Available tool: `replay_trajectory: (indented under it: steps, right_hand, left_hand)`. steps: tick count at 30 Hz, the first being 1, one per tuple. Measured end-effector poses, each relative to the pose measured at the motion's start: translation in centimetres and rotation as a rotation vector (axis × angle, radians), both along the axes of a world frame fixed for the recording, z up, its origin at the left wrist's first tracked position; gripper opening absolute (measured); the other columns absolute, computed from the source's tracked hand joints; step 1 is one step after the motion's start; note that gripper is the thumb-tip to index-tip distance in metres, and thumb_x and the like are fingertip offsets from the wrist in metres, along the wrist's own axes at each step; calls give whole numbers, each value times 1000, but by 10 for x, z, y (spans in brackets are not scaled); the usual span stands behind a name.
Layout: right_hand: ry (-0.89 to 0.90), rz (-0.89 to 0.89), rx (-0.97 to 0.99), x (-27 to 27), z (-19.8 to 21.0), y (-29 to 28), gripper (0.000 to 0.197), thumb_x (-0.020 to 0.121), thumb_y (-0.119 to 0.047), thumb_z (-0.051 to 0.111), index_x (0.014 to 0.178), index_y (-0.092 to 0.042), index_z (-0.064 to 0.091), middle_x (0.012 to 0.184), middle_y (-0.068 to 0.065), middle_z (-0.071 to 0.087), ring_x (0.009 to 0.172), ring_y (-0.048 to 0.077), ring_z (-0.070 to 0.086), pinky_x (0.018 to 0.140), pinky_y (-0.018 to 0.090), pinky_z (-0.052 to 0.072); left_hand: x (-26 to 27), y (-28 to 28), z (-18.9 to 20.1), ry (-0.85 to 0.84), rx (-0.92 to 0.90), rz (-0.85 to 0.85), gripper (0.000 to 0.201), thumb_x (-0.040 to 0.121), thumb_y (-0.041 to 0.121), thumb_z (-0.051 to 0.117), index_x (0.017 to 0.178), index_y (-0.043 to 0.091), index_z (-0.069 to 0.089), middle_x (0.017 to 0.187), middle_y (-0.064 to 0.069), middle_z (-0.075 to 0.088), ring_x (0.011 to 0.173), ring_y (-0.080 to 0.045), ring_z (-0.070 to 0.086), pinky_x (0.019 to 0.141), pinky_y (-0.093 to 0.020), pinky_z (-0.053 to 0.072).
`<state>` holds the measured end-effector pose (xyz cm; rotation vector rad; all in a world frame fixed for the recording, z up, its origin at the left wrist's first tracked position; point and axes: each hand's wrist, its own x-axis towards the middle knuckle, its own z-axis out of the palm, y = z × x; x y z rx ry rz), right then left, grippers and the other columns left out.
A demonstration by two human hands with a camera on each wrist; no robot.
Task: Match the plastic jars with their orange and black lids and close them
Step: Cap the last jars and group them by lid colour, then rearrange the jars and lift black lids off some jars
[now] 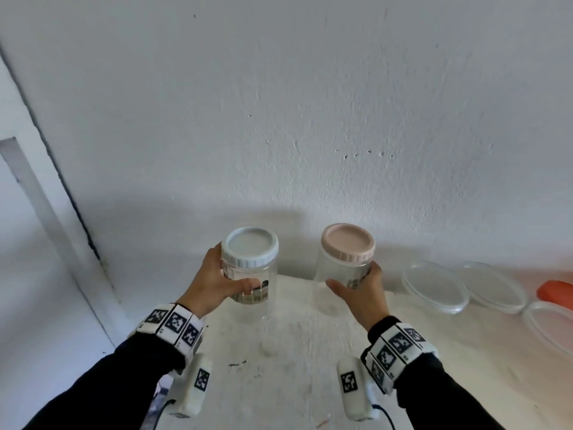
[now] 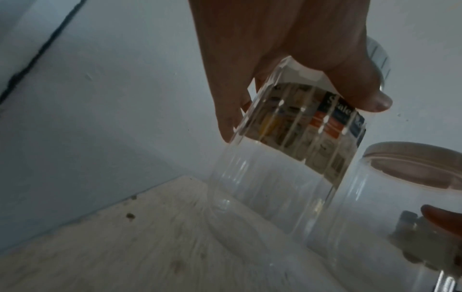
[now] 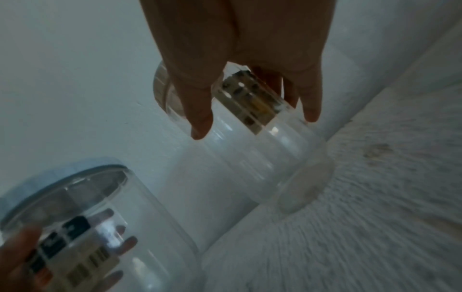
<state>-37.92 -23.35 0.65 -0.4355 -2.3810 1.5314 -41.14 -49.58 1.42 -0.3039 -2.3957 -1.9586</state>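
Two clear plastic jars stand side by side near the wall on the white table (image 1: 294, 352). The left jar (image 1: 252, 307) wears a pale white-blue lid (image 1: 250, 247) and a printed label. My left hand (image 1: 217, 280) grips its side, thumb in front, also seen in the left wrist view on the left jar (image 2: 275, 177). The right jar (image 1: 336, 274) has a pale pink lid (image 1: 347, 242). My right hand (image 1: 359, 290) grips its side, and the right wrist view shows the fingers (image 3: 200, 110) wrapped round the right jar (image 3: 250, 158). Whether the bases touch the table I cannot tell.
Three clear round lids or dishes (image 1: 434, 283) (image 1: 493, 287) (image 1: 548, 324) lie at the right of the table. An orange object (image 1: 558, 293) sits at the far right edge. The wall is close behind the jars. The table's left edge drops off beside my left arm.
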Motion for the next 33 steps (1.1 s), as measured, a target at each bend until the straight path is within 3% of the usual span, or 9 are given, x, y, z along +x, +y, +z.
replay_trajectory:
  steps: [3,5,8,14,20,24,27,30,33]
  right_hand:
    - [6,-3,22,-3,-5,-7,89,65,-22,84,134,-6,31,128,7,43,117,24,46,98,37,44]
    - [-2,48,13,-2,-4,-14,86,66,-21,83,134,-8,31,122,1,45,112,18,47,90,29,45]
    - [-17,127,23,-3,0,-26,83,70,-21,80,135,-9,30,116,-6,43,105,9,45,81,17,37]
    - [-22,146,26,-15,-4,-44,85,69,-27,81,136,-14,30,129,-2,44,113,10,44,93,24,40]
    - [-13,159,28,-21,-5,-49,86,69,-28,80,137,-15,29,133,0,42,117,11,44,100,30,41]
    - [-22,188,49,-21,-4,-47,87,70,-29,80,138,-15,27,135,0,41,118,10,42,99,27,39]
    - [-27,238,122,-13,-1,-43,91,70,-33,79,141,-16,24,140,-2,37,123,10,38,98,22,32]
    - [12,233,308,2,4,-30,85,75,-34,75,142,-13,26,141,-3,33,130,11,33,101,17,25]
    - [157,177,580,17,11,-7,60,78,-25,74,129,-10,47,133,2,43,124,20,40,96,22,32]
  left_hand:
    - [-16,-2,3,-4,25,-37,84,27,52,79,102,41,42,114,8,50,98,7,48,67,-7,42]
    - [-26,-4,2,4,46,-59,85,31,49,78,108,39,43,114,10,50,98,9,48,64,-5,43]
    - [-38,-7,-3,-4,74,-76,108,27,48,84,121,33,35,118,13,49,107,-1,49,63,-13,49]
    - [-48,-9,-9,6,78,-68,100,35,44,81,121,29,33,119,20,45,114,-10,48,84,-33,51]
    - [-46,-6,-8,38,49,-68,98,36,49,79,120,32,32,116,25,42,108,1,47,76,-20,48]
    - [-46,-5,-8,51,51,-79,100,38,50,77,123,31,29,118,25,40,114,-7,46,83,-24,50]
    - [-43,-6,-7,87,28,-72,115,36,57,76,133,28,22,131,18,35,123,-7,35,82,-7,41]
    - [-36,-7,0,258,-101,55,130,39,81,65,142,22,14,144,9,20,129,0,20,99,-12,24]
    - [-25,0,16,648,-310,109,98,66,72,57,139,14,27,139,1,27,131,-7,21,108,-17,23]
